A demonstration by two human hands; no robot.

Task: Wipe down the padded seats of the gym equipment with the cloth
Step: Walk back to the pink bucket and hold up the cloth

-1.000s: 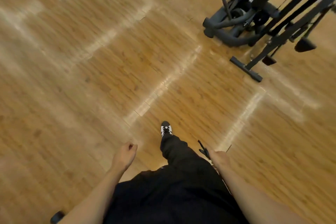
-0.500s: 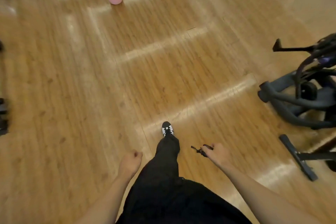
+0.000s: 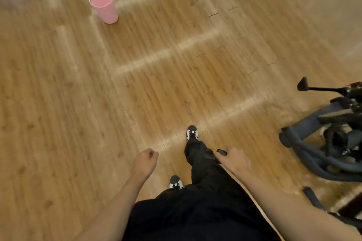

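Head view: a dark gym machine [image 3: 313, 150] stands on the wooden floor [image 3: 58, 103] at the frame's right edge. Just left of the gym machine, the right hand [image 3: 236, 159] grips a small dark item [image 3: 222, 152]; whether it is the cloth cannot be told. Farther left of the gym machine, the left hand [image 3: 146, 162] is clenched with nothing in it. A pink cup [image 3: 103, 7] stands well apart from the gym machine, up-left.

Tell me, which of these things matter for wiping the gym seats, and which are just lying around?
For the job: gym equipment; right hand gripping a small dark item, possibly the cloth.
Just lying about: pink cup on the wooden floor.
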